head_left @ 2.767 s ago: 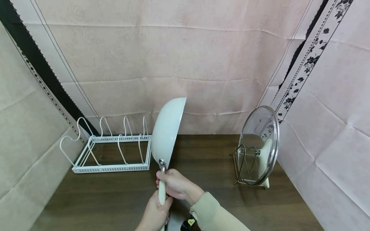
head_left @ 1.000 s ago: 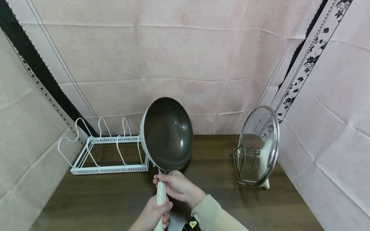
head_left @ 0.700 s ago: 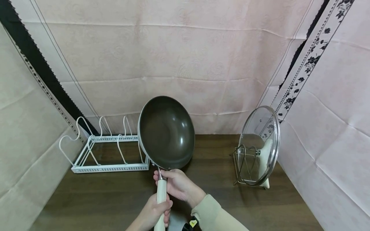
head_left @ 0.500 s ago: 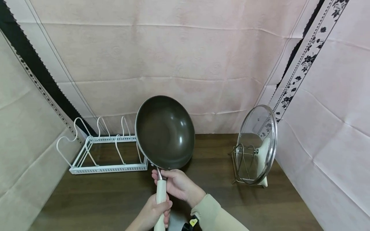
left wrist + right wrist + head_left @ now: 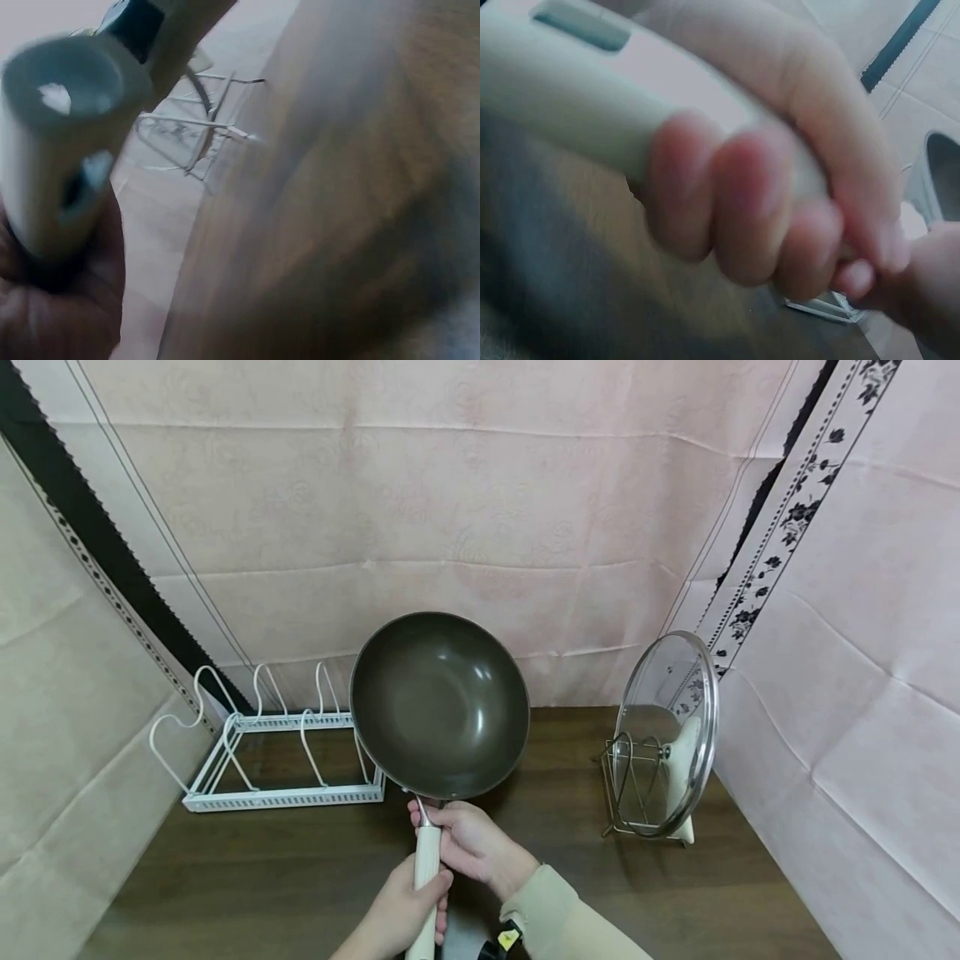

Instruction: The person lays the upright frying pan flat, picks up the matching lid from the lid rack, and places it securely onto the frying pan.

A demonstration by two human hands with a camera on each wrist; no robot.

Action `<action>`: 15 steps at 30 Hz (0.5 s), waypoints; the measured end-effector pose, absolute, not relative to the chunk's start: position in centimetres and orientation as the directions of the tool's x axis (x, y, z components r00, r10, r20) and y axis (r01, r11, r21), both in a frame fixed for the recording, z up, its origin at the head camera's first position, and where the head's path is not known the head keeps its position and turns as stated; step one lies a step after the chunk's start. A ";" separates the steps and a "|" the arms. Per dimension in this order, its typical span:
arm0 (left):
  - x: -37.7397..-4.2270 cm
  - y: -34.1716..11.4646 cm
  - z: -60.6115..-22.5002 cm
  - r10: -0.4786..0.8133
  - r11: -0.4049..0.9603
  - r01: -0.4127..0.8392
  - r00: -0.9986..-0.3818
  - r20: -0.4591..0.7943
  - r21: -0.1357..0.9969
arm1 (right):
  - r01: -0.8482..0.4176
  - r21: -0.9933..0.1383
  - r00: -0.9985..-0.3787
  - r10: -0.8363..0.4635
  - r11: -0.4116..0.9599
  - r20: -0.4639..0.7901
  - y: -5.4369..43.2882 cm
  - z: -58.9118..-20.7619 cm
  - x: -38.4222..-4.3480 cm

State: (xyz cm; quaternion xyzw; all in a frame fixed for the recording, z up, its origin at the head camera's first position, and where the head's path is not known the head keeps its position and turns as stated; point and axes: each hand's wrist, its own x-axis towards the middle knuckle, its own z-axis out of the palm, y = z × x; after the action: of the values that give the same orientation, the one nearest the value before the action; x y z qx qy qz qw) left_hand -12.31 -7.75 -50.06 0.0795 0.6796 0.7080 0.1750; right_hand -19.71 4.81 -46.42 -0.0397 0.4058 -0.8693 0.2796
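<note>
A wok (image 5: 440, 706) with a dark inside is held upright in the head view, its inside facing me. My left hand (image 5: 401, 906) grips its cream handle (image 5: 427, 858) toward the lower end. Higher up, my right hand (image 5: 480, 850) holds the handle at the metal neck, with fingertips showing left of it and the palm to the right. The hole at the handle's end (image 5: 64, 142) is close up in the left wrist view. Curled left fingers (image 5: 750, 195) wrap the handle in the right wrist view.
Left of the wok stands a white dish rack (image 5: 285, 797) with upright loops; the wok hides its right end. On the right, a glass lid (image 5: 708, 727) with a white handle stands in a small wire stand (image 5: 626, 827). Cloth walls surround the brown wooden tabletop (image 5: 262, 877).
The wok has turned from edge-on, its white outside toward the left, to its dark inside facing me. It has shifted slightly right in the last half second. Both hands keep their hold.
</note>
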 end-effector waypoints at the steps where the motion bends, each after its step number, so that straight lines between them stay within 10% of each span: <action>1: -12.3 -7.6 -50.3 0.336 0.013 -0.121 -0.935 -0.119 0.993 | 0.442 -0.736 -0.853 -0.495 -0.513 -0.168 4.8 -46.6 -19.7; 15: -12.3 -6.3 -51.3 0.148 0.164 -0.090 -0.982 -0.115 0.982 | 0.324 -0.795 -0.937 -0.289 -0.512 -0.196 3.9 -47.1 -19.2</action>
State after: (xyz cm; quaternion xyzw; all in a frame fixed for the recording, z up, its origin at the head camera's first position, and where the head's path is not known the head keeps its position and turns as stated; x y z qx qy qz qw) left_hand -12.25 -6.34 -51.30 0.0191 0.7571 0.6464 0.0924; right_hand -19.16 3.87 -47.10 0.0190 0.4612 -0.8694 0.1762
